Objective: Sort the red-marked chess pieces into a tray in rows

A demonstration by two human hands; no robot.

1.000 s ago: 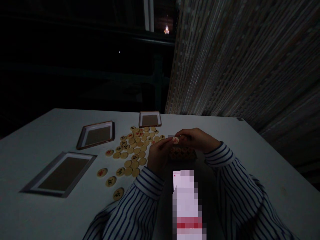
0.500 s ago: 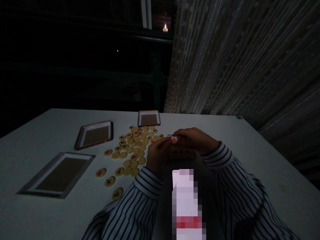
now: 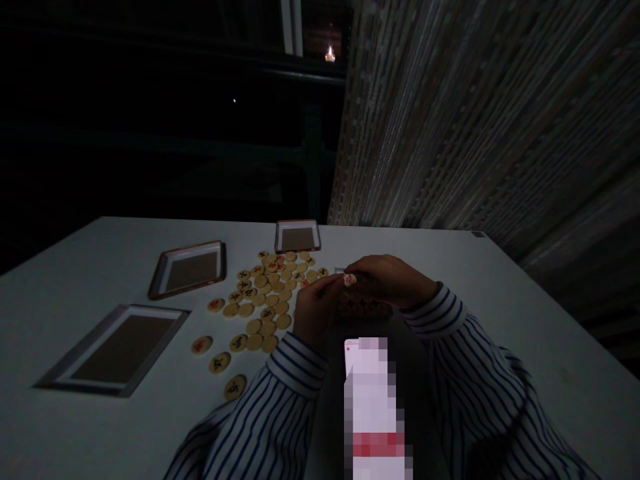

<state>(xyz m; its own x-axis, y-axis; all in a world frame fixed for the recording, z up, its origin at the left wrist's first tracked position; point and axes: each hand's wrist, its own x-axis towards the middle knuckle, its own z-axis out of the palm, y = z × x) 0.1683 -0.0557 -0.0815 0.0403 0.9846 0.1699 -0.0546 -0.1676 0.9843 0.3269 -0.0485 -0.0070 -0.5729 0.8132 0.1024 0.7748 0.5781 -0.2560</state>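
Between the fingertips of both hands is a Chinese chess piece [image 3: 349, 280] with a red character on its face. My left hand [image 3: 316, 307] pinches it from the left. My right hand [image 3: 393, 279] closes on its right side, fingers curled. Under my hands, partly hidden and in shadow, several pieces stand in rows [image 3: 364, 308] in what looks like a box. To the left of my left hand lies a loose spread of Chinese chess pieces [image 3: 267, 328], some showing red or black characters, others blank side up.
Three shallow rectangular trays or lids [image 3: 109, 387] lie on the white table [image 3: 500, 320], left of and behind the pieces. A lit phone [image 3: 351, 360], mostly pixelated, is below my hands. A string curtain [image 3: 430, 120] hangs behind the table at right. The room is dark.
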